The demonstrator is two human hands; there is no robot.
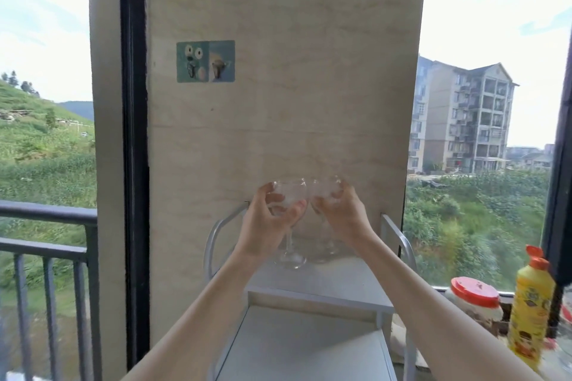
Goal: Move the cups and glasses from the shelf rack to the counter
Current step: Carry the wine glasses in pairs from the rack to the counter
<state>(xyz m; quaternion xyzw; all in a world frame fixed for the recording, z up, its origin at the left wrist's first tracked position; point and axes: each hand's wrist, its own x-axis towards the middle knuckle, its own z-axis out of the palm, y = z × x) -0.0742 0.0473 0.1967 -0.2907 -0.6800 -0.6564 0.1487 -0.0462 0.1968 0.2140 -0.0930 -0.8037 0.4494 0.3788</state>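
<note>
Two clear stemmed glasses stand side by side at the back of the white shelf rack's top shelf point(340, 278). My left hand point(272, 223) wraps the bowl of the left wine glass point(289, 195), whose foot shows near the shelf. My right hand point(340, 213) grips the bowl of the right wine glass point(326, 187); its stem and foot are faint behind my wrist. Whether the feet touch the shelf is unclear.
The rack has grey metal side rails point(399, 241) and a lower white shelf point(303, 346). A beige wall panel with a hook sticker point(205, 61) rises behind. At right stand a yellow bottle point(530, 309) and a red-lidded jar point(473, 297). A balcony railing point(46, 226) is at left.
</note>
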